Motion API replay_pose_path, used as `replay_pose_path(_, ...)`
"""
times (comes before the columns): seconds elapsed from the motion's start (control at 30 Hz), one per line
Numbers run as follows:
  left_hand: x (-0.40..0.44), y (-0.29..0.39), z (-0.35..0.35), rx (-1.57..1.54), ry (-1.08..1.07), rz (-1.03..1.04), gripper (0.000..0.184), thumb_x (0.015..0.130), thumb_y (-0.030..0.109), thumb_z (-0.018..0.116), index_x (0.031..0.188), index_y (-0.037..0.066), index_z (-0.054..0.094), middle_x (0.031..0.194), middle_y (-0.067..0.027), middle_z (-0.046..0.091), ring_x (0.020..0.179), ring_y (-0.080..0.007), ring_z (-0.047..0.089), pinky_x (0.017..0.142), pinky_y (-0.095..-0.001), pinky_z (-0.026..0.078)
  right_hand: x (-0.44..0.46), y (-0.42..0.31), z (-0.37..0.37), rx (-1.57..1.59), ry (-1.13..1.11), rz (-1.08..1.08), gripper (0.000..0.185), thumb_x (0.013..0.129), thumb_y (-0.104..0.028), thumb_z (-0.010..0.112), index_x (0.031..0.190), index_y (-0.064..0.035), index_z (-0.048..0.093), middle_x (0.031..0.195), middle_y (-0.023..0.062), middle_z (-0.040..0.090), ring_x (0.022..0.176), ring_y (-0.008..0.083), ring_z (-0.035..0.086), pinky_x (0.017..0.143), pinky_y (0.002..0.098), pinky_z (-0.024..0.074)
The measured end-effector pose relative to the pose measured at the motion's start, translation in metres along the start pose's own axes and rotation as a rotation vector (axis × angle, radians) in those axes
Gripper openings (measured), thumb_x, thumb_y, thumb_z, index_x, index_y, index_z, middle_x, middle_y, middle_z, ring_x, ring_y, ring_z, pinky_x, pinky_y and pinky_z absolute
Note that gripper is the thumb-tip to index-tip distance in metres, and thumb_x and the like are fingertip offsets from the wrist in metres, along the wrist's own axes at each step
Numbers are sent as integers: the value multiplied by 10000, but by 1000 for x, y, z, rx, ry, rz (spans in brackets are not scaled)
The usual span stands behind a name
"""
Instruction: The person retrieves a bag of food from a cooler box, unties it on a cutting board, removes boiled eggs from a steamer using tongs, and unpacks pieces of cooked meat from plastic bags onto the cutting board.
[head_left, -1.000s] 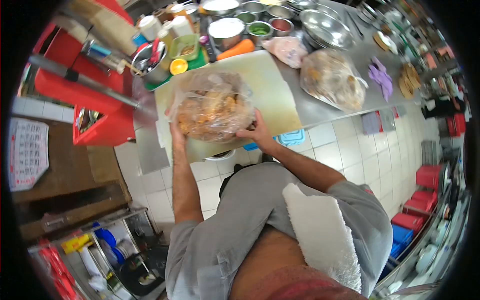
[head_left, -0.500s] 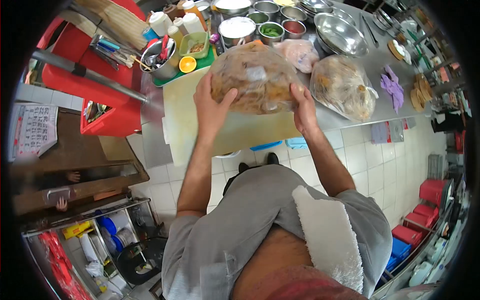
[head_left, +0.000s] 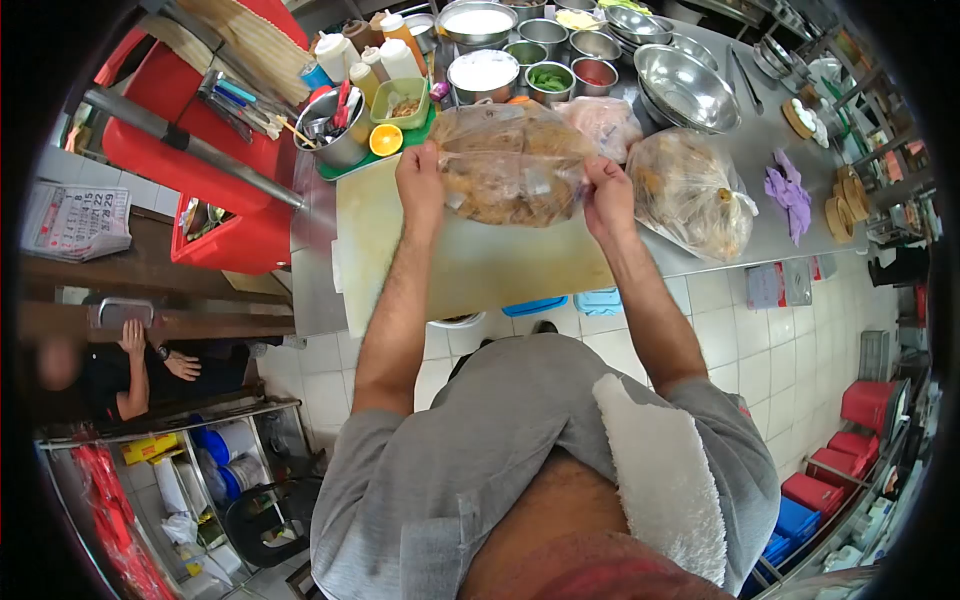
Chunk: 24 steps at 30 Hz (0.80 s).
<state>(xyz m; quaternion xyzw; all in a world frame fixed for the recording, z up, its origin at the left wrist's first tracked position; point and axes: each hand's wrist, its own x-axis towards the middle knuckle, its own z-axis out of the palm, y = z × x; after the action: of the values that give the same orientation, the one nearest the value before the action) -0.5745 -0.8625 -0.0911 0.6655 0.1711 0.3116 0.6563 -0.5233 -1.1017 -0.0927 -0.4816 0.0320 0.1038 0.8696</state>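
Note:
Between my hands is a clear plastic bag of brown food (head_left: 515, 175), its contents not plain enough to name. My left hand (head_left: 420, 180) is closed on the bag's left edge. On the opposite side my right hand (head_left: 608, 197) pinches the right edge. The bag is at the far part of a pale cutting board (head_left: 500, 265); whether it rests there or hangs just above, I cannot tell. Right of it sits a second knotted plastic bag (head_left: 690, 195) of food. A smaller bag with pinkish contents (head_left: 605, 125) lies behind.
Steel bowls of ingredients (head_left: 550, 82) and sauce bottles (head_left: 400, 60) line the back. A utensil pot (head_left: 335, 125) and an orange half (head_left: 386, 139) stand left. A purple cloth (head_left: 788, 195) lies right. Another person's hand (head_left: 133, 337) shows at lower left.
The bag now looks flatter and wider, and my hands have moved from its front and sides to grip its left and right edges. The other person at left has come further into view.

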Motion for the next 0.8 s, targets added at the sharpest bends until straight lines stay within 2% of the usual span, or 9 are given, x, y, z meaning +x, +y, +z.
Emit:
replay_pose_path(0.1, 15, 42, 10, -382, -55, -227, 262, 939, 227, 508, 731, 67, 492, 652, 55, 418, 523, -63, 361, 470, -233, 297, 29, -26, 6, 185, -254, -30, 132, 923, -111, 460, 888, -37, 563, 796, 24, 578, 708, 138, 560, 635, 280, 471)
replay_pose_path(0.3, 45, 110, 15, -735, -148, -52, 229, 929, 233, 532, 759, 84, 494, 672, 53, 429, 567, -40, 363, 506, -220, 306, 32, -111, 78, 203, -255, -203, 102, 918, -88, 487, 883, -20, 556, 788, 38, 572, 683, 137, 553, 615, 299, 478)
replay_pose_path(0.4, 23, 60, 18, -253, -109, 260, 281, 867, 276, 623, 962, 20, 558, 779, 6, 559, 727, -115, 528, 623, -280, 423, 37, -81, 69, 142, -266, -118, 80, 910, -76, 502, 925, -17, 553, 815, 40, 569, 721, 145, 556, 650, 297, 485)
replay_pose_path(0.53, -50, 8, 68, 20, 7, 397, 406, 827, 267, 642, 1117, -4, 558, 904, -102, 636, 910, -276, 609, 776, -397, 470, -1, -56, 89, -115, -331, -41, 62, 890, -98, 567, 915, -43, 560, 796, -2, 555, 717, 103, 535, 656, 249, 462)
replay_pose_path(0.57, -54, 15, 69, 221, -138, 397, 356, 835, 247, 616, 1093, 6, 566, 901, -140, 636, 887, -318, 608, 762, -425, 468, -6, -53, 91, -244, -431, -30, 61, 885, -108, 583, 903, -53, 562, 782, -16, 549, 707, 93, 525, 651, 240, 451)
replay_pose_path(0.63, -58, 25, 68, 418, -271, 388, 309, 843, 227, 590, 1070, 17, 574, 898, -178, 636, 864, -360, 608, 749, -452, 467, -19, -36, 82, -335, -471, -129, 159, 876, -143, 612, 972, -28, 557, 844, -4, 547, 706, 101, 512, 666, 230, 433)
replay_pose_path(0.73, -41, 29, 71, 523, -255, 315, 224, 861, 205, 546, 941, 4, 602, 815, -220, 618, 767, -402, 595, 674, -467, 468, -57, -19, 54, -709, -200, -892, 359, 823, -212, 667, 1092, -12, 540, 1017, 121, 523, 921, 225, 496, 790, 330, 417)
replay_pose_path(0.77, -37, 41, 69, 546, -240, 387, 211, 863, 200, 549, 855, -4, 601, 748, -214, 608, 720, -402, 596, 634, -465, 464, -63, -5, 35, -895, -149, -1077, 449, 793, -228, 697, 1149, -16, 525, 1097, 162, 495, 1006, 287, 477, 848, 378, 403)
replay_pose_path(0.8, -31, 53, 70, 569, -225, 464, 233, 865, 195, 551, 769, -12, 600, 680, -208, 598, 674, -402, 597, 593, -464, 461, -70, 14, 22, -890, -154, -1075, 449, 793, -228, 697, 1149, -16, 525, 1097, 162, 495, 1006, 287, 477, 848, 378, 403)
